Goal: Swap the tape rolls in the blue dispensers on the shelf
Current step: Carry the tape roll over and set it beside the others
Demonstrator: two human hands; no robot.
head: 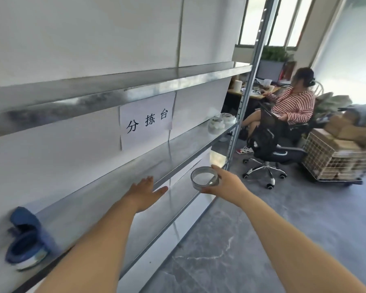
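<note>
Nearest, at about 8 o'clock, a blue dispenser (28,240) lies on the shelf (106,187), blurred; its round well seems to hold a pale roll, though the blur leaves that unsure, and only this one dispenser shows. Further in, near the centre, the left hand (145,192) reaches over the shelf with fingers spread flat and nothing in it. Just to its right, at about 3 o'clock of it, the right hand (224,183) pinches a ring (205,178) by its rim, held out past the shelf's front edge over the floor; the ring looks thin, grey-walled and see-through at the middle, more like a spent core or a nearly finished roll than a full one. I judge the step in hand to be the carrying of a removed roll away from the dispenser, with a fresh one not yet fetched. Far along the shelf, at about 1 o'clock, several whitish rolls (221,121) stand grouped near the upright post. The next move likely calls for setting the ring down, reaching that far group with the free hand, and bringing one back to the dispenser. Beyond sits a person (292,104) at a bench, and a wire cart (334,159) holding cardboard boxes.
</note>
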